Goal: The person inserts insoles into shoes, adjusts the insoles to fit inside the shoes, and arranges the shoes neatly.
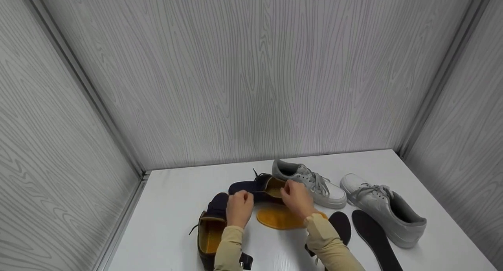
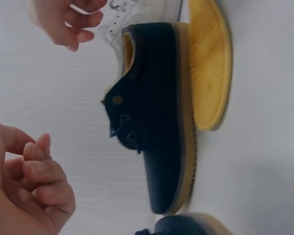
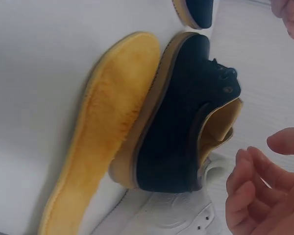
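Note:
My left hand (image 1: 239, 209) hovers above the table between two navy lace-up shoes, its fingers loosely curled around nothing. Over the heel end of the farther navy shoe (image 1: 243, 187) is my right hand (image 1: 297, 198), also loosely curled and holding nothing. That shoe stands upright with its toe to the left. Along its near side lies a fuzzy yellow insole (image 3: 105, 122), partly covered by my right wrist in the head view. The other navy shoe (image 1: 218, 203) sits left of my left hand, toe pointing away, with a yellow-brown lining inside.
Two pale sneakers with laces stand at the right, one (image 1: 332, 192) behind my right hand and one (image 1: 369, 204) farther right. Two dark insoles, a nearer one (image 1: 341, 226) and a longer one (image 1: 373, 235), lie before them. Grey wood-grain panels (image 1: 251, 86) enclose the white table (image 1: 173, 208).

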Demonstrator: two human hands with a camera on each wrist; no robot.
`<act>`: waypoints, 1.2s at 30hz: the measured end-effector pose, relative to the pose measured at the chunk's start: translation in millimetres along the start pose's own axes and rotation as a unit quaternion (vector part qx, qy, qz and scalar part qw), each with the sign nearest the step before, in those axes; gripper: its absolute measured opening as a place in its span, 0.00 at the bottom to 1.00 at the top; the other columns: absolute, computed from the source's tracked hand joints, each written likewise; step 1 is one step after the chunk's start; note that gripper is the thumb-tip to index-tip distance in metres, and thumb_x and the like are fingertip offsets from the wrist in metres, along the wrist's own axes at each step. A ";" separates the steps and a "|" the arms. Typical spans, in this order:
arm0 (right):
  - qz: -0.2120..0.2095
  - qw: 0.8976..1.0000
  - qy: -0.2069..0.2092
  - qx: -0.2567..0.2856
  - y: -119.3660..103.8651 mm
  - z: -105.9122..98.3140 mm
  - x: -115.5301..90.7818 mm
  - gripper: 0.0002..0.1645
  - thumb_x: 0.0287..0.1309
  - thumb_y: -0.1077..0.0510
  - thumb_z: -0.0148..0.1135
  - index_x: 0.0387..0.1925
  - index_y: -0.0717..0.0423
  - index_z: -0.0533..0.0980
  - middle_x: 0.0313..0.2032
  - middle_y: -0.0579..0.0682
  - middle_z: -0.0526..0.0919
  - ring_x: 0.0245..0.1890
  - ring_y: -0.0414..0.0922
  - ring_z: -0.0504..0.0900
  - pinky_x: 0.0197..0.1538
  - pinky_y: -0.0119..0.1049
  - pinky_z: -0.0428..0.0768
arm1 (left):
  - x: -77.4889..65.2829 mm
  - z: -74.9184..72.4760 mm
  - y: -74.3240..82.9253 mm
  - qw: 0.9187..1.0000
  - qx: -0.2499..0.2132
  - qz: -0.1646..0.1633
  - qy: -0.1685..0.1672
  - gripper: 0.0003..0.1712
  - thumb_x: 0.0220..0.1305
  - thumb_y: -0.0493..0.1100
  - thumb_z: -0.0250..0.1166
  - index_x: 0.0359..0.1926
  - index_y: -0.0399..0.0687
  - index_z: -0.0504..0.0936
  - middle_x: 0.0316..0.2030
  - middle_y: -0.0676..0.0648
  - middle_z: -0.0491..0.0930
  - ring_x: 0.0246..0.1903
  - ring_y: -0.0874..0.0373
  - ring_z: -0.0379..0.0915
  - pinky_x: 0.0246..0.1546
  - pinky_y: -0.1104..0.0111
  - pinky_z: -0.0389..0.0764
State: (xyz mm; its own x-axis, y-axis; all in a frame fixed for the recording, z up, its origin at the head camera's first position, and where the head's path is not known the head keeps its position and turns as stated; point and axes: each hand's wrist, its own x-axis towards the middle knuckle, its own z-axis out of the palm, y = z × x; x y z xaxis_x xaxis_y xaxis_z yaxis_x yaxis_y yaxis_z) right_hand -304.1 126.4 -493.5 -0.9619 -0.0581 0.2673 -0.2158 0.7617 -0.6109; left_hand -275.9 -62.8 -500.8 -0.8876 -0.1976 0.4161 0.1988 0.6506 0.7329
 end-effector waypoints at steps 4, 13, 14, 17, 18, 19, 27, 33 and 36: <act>0.014 1.000 0.001 -0.001 10.2 4.4 3.1 0.08 0.57 0.55 0.58 0.35 0.55 0.75 0.32 0.51 0.77 0.32 0.47 0.76 0.35 0.44 0.75 | -4.4 16.1 -1.0 1.000 -0.010 -0.001 -0.016 0.26 0.57 0.38 0.61 0.10 0.53 0.58 0.09 0.58 0.51 0.10 0.64 0.49 0.15 0.71 0.54; 0.026 1.000 -0.003 -0.009 25.7 12.4 9.5 0.10 0.59 0.55 0.56 0.35 0.60 0.74 0.32 0.53 0.78 0.31 0.48 0.76 0.37 0.47 0.74 | -13.9 51.0 -4.6 0.991 0.028 -0.107 -0.081 0.31 0.61 0.57 0.60 0.07 0.52 0.61 0.07 0.56 0.56 0.09 0.59 0.55 0.14 0.68 0.57; 0.027 1.000 -0.002 -0.005 26.7 12.9 10.0 0.09 0.59 0.56 0.56 0.34 0.60 0.74 0.31 0.53 0.78 0.30 0.47 0.75 0.36 0.46 0.74 | -14.9 54.9 -5.0 0.989 0.031 -0.115 -0.083 0.31 0.61 0.59 0.59 0.08 0.52 0.61 0.07 0.56 0.57 0.10 0.59 0.56 0.15 0.67 0.58; 0.027 1.000 0.006 0.003 30.3 15.1 10.7 0.07 0.58 0.58 0.57 0.30 0.59 0.74 0.28 0.52 0.77 0.27 0.46 0.73 0.34 0.45 0.73 | -18.4 65.4 -5.0 0.987 0.032 -0.133 -0.088 0.32 0.60 0.64 0.57 0.09 0.52 0.61 0.09 0.55 0.58 0.12 0.59 0.58 0.17 0.67 0.60; 0.027 1.000 0.009 0.006 31.5 15.7 10.7 0.07 0.58 0.59 0.57 0.29 0.59 0.74 0.27 0.52 0.76 0.27 0.46 0.73 0.34 0.45 0.73 | -19.3 68.4 -4.6 0.986 0.030 -0.138 -0.090 0.32 0.60 0.66 0.56 0.10 0.52 0.61 0.10 0.54 0.60 0.13 0.59 0.59 0.18 0.66 0.61; 0.029 0.999 0.012 0.007 32.8 16.3 10.7 0.06 0.58 0.59 0.57 0.28 0.59 0.73 0.26 0.52 0.76 0.26 0.46 0.72 0.34 0.44 0.73 | -20.0 71.3 -3.9 0.985 0.026 -0.142 -0.092 0.33 0.59 0.67 0.55 0.10 0.52 0.61 0.11 0.54 0.60 0.14 0.58 0.60 0.19 0.66 0.62; 0.026 0.998 0.050 0.013 41.8 22.3 11.5 0.08 0.56 0.61 0.62 0.31 0.64 0.76 0.29 0.57 0.77 0.31 0.50 0.75 0.37 0.49 0.74 | -17.1 88.5 2.9 0.983 0.006 -0.157 -0.094 0.30 0.60 0.66 0.56 0.15 0.48 0.68 0.17 0.49 0.68 0.19 0.56 0.66 0.24 0.61 0.70; 0.044 0.998 0.047 0.017 42.7 25.4 14.5 0.10 0.52 0.60 0.65 0.32 0.65 0.77 0.33 0.59 0.77 0.33 0.51 0.77 0.38 0.48 0.75 | -9.6 94.2 2.4 0.979 -0.002 -0.172 -0.108 0.29 0.60 0.64 0.57 0.19 0.46 0.69 0.21 0.46 0.71 0.21 0.55 0.67 0.28 0.60 0.71; 0.054 0.997 0.040 0.028 40.8 25.0 16.7 0.10 0.51 0.61 0.66 0.30 0.66 0.76 0.32 0.58 0.77 0.32 0.51 0.76 0.37 0.47 0.75 | -5.4 96.4 1.7 0.978 0.004 -0.178 -0.110 0.28 0.60 0.64 0.56 0.21 0.44 0.71 0.24 0.44 0.74 0.24 0.54 0.70 0.31 0.59 0.73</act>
State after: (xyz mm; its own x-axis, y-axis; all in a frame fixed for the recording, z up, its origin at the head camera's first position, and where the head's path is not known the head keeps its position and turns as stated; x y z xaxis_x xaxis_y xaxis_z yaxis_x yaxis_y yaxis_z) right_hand -333.2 140.4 -532.6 -0.9640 0.0765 0.2548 -0.1225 0.7227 -0.6802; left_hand -310.8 10.1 -553.7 -0.9678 -0.2516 0.0089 -0.1423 0.5755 0.8053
